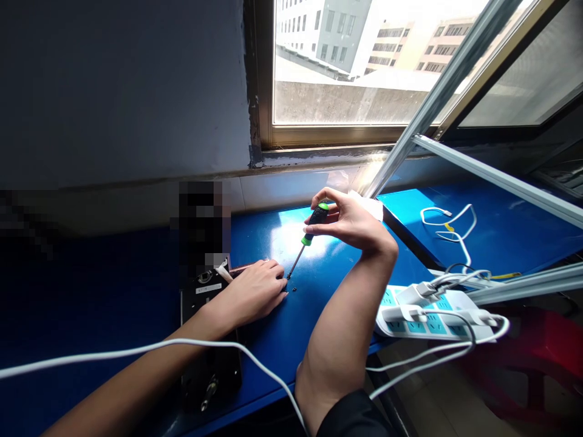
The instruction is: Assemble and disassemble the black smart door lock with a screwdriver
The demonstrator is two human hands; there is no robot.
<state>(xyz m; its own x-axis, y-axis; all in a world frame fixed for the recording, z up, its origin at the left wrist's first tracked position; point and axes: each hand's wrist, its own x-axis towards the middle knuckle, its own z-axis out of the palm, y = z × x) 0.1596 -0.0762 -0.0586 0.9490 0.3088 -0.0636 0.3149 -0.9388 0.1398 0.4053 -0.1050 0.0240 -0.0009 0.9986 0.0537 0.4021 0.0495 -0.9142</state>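
A screwdriver [314,223] with a black and green handle is in my right hand [344,220], its fingers closed around the grip. The shaft slants down to the left, and its tip meets a tiny dark piece on the blue table. A small dark piece that looks like a screw [294,289] lies just right of the tip. My left hand [257,290] rests palm down beside the tip, fingers bent and close together; what they hold, if anything, is hidden. Under my left forearm is a black flat device [212,349] with a white label and a metal fitting near its front end.
The blue table [319,303] runs along the wall below a window. A white power strip [437,312] with several plugs sits at the right. A white cable [136,350] crosses over my left forearm. A metal frame [410,139] slants at right, and a coiled cable [464,233] lies behind it.
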